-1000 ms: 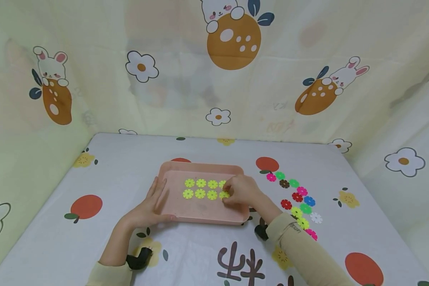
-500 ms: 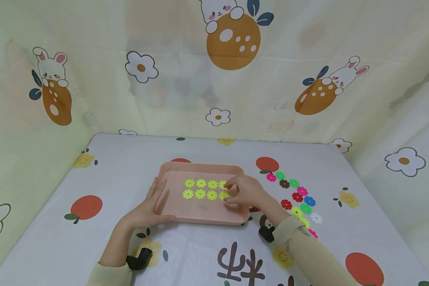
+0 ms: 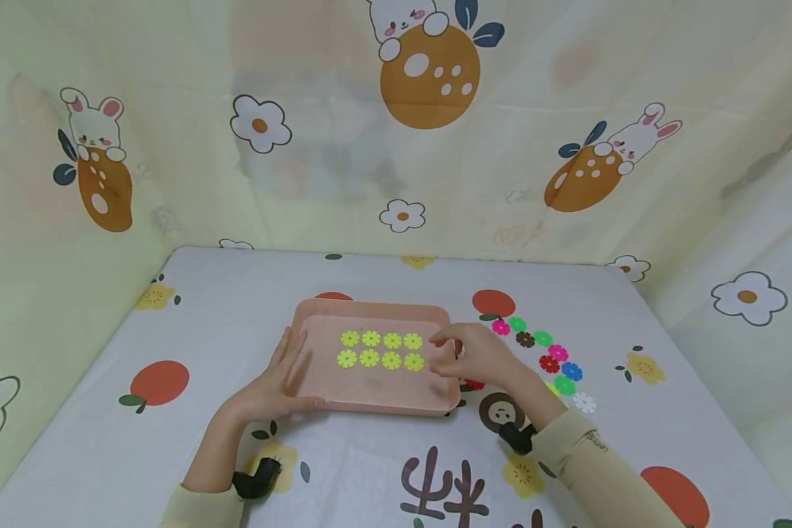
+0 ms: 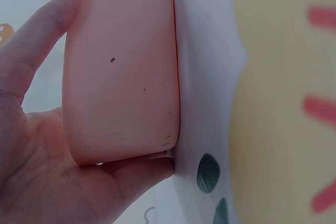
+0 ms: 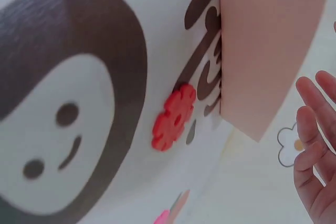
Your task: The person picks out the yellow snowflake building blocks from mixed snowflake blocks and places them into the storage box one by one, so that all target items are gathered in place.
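Yellow notched plastic flower discs (image 3: 391, 360) lie flat in two rows inside the pink tray (image 3: 363, 392). My left hand (image 3: 270, 385) rests on the tray's near left corner. Its straight fingers lie along the left side and its thumb along the front; in the left wrist view the thumb (image 4: 55, 22) touches the rim. Above the tray's right edge is my right hand (image 3: 478, 356), fingers loosely bent and holding nothing, just right of the rows. In the right wrist view, a red disc (image 5: 176, 119) lies on the cloth beside the tray wall.
Loose discs in several colours trail along the cloth right of the tray, among them a blue disc (image 3: 571, 371), a brown disc (image 3: 525, 339) and a white disc (image 3: 584, 402). My right forearm (image 3: 600, 462) covers part of that area. A printed curtain (image 3: 330, 169) hangs behind the table.
My right hand has let go of the row's end and drawn back to the right, uncovering the rightmost yellow discs. My left hand and the tray stay in place.
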`<state>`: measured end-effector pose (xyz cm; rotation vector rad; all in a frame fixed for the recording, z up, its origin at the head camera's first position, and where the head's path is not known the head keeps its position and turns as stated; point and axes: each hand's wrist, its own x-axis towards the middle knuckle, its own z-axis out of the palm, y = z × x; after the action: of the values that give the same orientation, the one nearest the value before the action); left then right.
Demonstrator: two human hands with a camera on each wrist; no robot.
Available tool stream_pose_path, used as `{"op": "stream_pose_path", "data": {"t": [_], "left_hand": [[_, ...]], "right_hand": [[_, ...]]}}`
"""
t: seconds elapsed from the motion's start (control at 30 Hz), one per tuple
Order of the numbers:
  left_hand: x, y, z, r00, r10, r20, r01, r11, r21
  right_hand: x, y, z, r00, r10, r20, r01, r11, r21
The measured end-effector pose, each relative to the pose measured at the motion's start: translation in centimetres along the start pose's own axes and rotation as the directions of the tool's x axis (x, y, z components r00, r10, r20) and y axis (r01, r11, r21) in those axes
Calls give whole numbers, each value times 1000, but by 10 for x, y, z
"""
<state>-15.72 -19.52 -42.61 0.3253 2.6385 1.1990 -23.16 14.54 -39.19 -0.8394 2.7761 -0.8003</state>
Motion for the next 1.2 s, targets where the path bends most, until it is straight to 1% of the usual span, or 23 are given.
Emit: {"op": "stream_pose_path", "data": {"t": [0.1, 0.3, 0.57, 0.7, 1.03, 1.2], "left_hand": [[0, 0, 0, 1000, 0, 0, 0, 1000, 3], [0, -1, 0, 1000, -1, -4, 1, 1000, 8], [2, -2, 2, 1000, -7, -6, 7, 1000, 2], [1, -2, 1, 1000, 0, -3, 0, 1000, 0], [0, -1, 1, 1000, 23, 1, -23, 1000, -1], [0, -1, 0, 1000, 26, 1, -26, 1000, -2]], "right_hand": [[-6, 0, -6, 1000, -10, -9, 10, 1000, -9], [-16, 7, -11, 999, -15, -52, 12, 999, -45], [-31, 9, -21, 995, 19, -95, -25, 998, -61], [-38, 11, -24, 994, 31, -105, -39, 997, -74], [-55, 25, -29, 990, 22, -141, -35, 995, -92], [-64, 32, -33, 983, 24, -184, -48, 991, -128]]}}
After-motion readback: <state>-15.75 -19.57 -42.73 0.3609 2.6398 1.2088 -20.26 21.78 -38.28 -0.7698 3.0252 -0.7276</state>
